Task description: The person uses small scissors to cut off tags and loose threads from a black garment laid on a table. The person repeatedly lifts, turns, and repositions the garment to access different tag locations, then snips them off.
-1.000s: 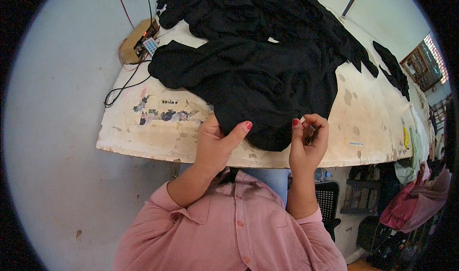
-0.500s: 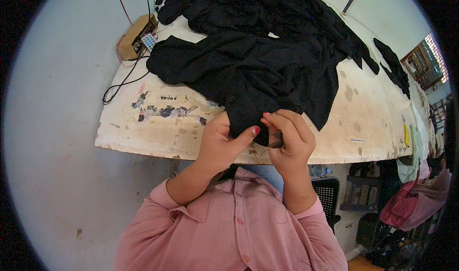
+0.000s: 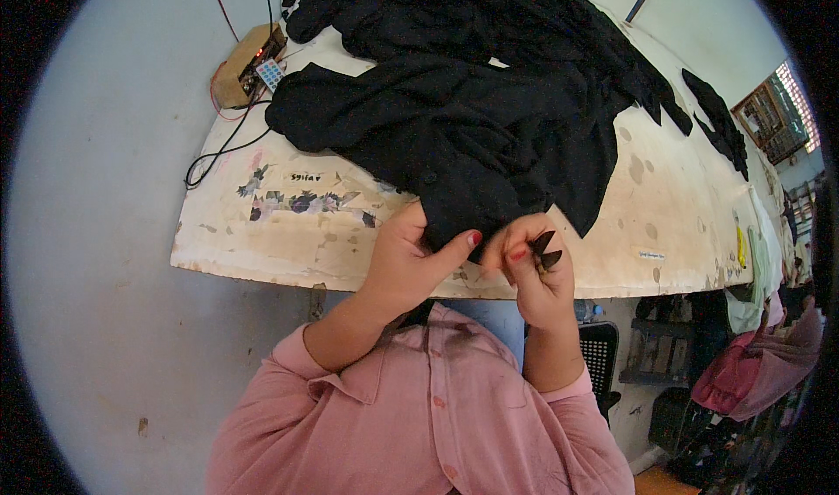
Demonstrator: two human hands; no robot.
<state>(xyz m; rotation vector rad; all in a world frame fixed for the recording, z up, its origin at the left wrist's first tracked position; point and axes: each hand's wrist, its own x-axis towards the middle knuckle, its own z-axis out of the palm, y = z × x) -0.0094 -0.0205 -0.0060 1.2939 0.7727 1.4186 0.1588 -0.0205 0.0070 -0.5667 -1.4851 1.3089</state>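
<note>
A black garment (image 3: 489, 137) lies spread over the near part of the table, and its lower edge hangs toward me. My left hand (image 3: 411, 255) grips that edge, with the thumb on top of the cloth and the other fingers hidden under it. Just right of the edge, my right hand (image 3: 533, 263) is curled around thread snips (image 3: 545, 249). Their two dark pointed blades stick out from the fingers, slightly apart, and point away from the cloth. The right fingertips are partly blurred beside the garment; whether they touch it I cannot tell.
More black clothing (image 3: 454, 14) is heaped at the back of the worn pale table (image 3: 673, 233). A tan box with wires (image 3: 247, 67) and a small remote (image 3: 270, 74) sit at the far left. A black chair (image 3: 599, 364) and hanging pink cloth (image 3: 734, 373) are at the right.
My right hand has drawn back from the cloth edge, slightly right and down, and turned, so the snips' blades now show. The left hand keeps its grip on the garment.
</note>
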